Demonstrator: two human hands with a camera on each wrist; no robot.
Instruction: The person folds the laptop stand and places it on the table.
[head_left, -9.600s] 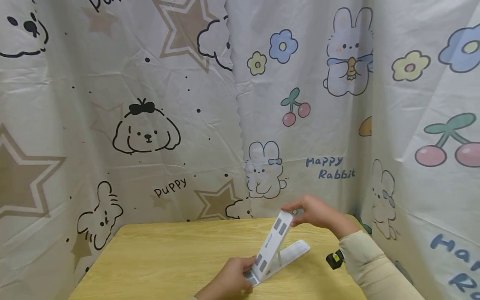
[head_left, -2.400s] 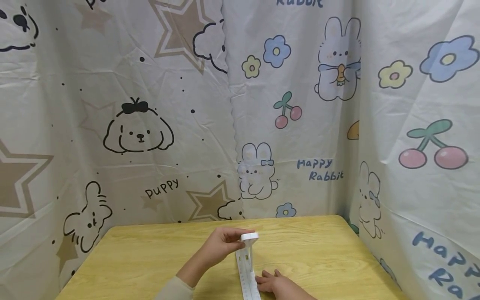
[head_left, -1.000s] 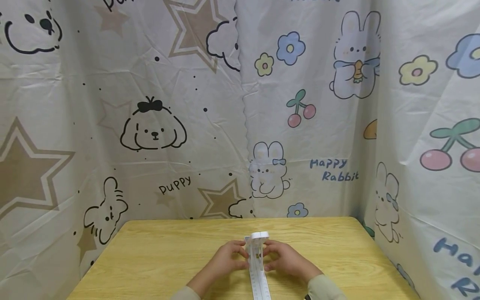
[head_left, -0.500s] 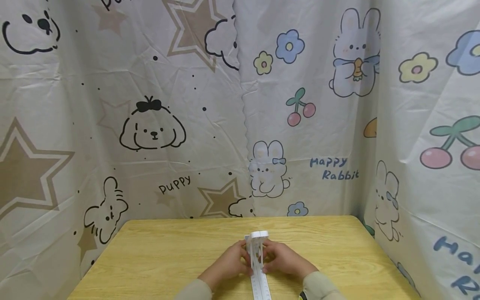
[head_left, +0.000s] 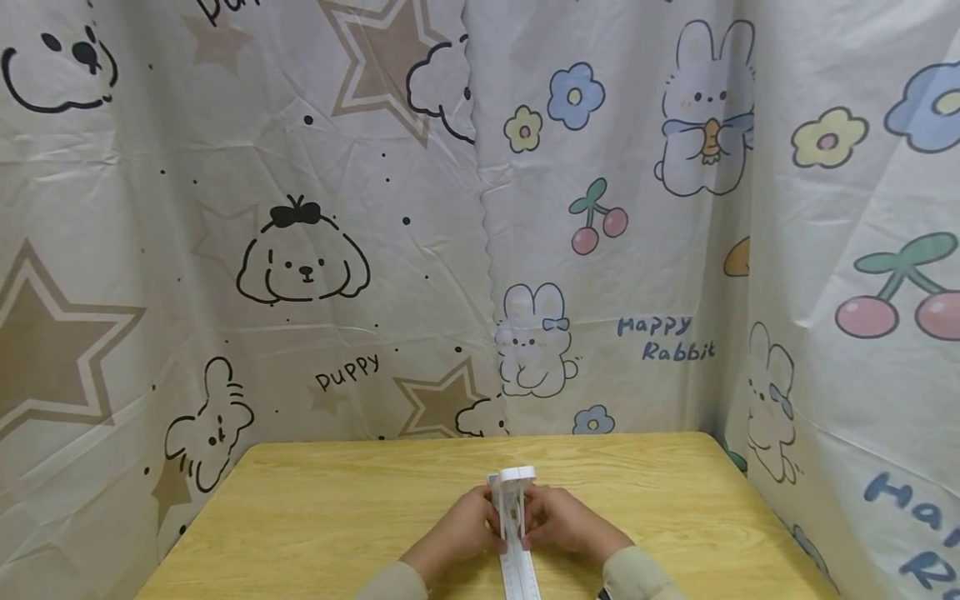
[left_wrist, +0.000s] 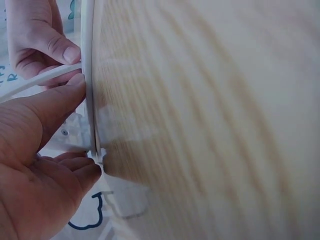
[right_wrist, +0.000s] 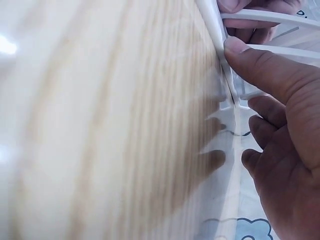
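A white folding stand (head_left: 517, 575) stands on the table, its long flat base pointing toward me. Its raised arm ends in a rounded top (head_left: 517, 473), and thin struts run down from it to the base. My left hand (head_left: 468, 525) grips the stand low on its left side. From the right, my right hand (head_left: 562, 521) holds it at the same height, with the thumb by the strut's foot. In the left wrist view, the thumb (left_wrist: 67, 95) lies along the base's edge (left_wrist: 89, 60), close to a curved white strut (left_wrist: 40, 80). Two such struts (right_wrist: 275, 16) show in the right wrist view.
The yellow wood-grain table (head_left: 337, 500) spreads out on both sides of the stand. Behind it and at the sides hang pale curtains (head_left: 420, 292) printed with puppies, rabbits, flowers and cherries.
Earlier the stand was tilted with its grey pads showing; later my left hand held its top. Both hands have since come to its sides and shifted slightly inward and down toward the base.
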